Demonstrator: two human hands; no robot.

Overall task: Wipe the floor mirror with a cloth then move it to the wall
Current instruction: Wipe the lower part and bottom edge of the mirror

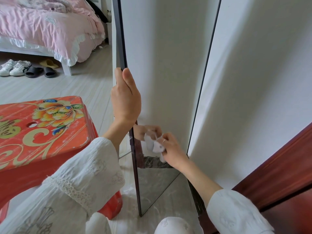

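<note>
1. The floor mirror point(162, 81) stands upright on the floor, close to the white wall point(253, 81) and beside a red stool point(42, 129).
2. The left hand point(125, 98) wraps its fingers point(118, 78) round the dark left edge, I think to keep the tall glass from tipping.
3. The right hand point(170, 149) pinches a small white cloth point(156, 146) in curled fingers and presses it low on the glass, where dirt likely gathers.
4. Wiping looks unfinished; moving comes after.
</note>
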